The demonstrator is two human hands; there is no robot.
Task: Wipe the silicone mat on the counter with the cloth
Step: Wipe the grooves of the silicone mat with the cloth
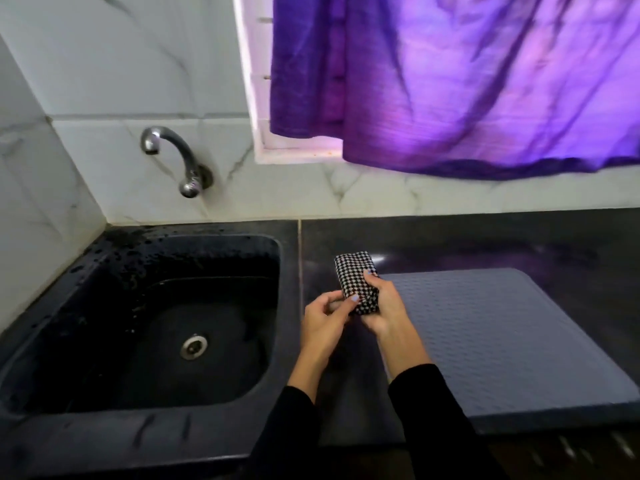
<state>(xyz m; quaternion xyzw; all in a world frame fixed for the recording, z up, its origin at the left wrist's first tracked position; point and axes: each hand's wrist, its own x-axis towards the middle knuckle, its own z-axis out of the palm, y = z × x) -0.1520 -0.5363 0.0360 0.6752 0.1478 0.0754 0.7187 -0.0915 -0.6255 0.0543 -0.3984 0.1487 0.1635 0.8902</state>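
Observation:
A grey-blue textured silicone mat (502, 337) lies flat on the dark counter, right of the sink. A folded black-and-white checked cloth (355, 277) is held just above the mat's near-left corner. My right hand (384, 308) grips the cloth's lower end, thumb across its face. My left hand (327, 318) pinches the cloth's lower left edge with thumb and fingertips. Both forearms wear black sleeves.
A black sink (156, 323) with a metal drain and water drops on its rim takes up the left. A chrome tap (173, 157) juts from the marble-tiled wall. A purple curtain (467, 81) hangs over the counter's (450, 244) back.

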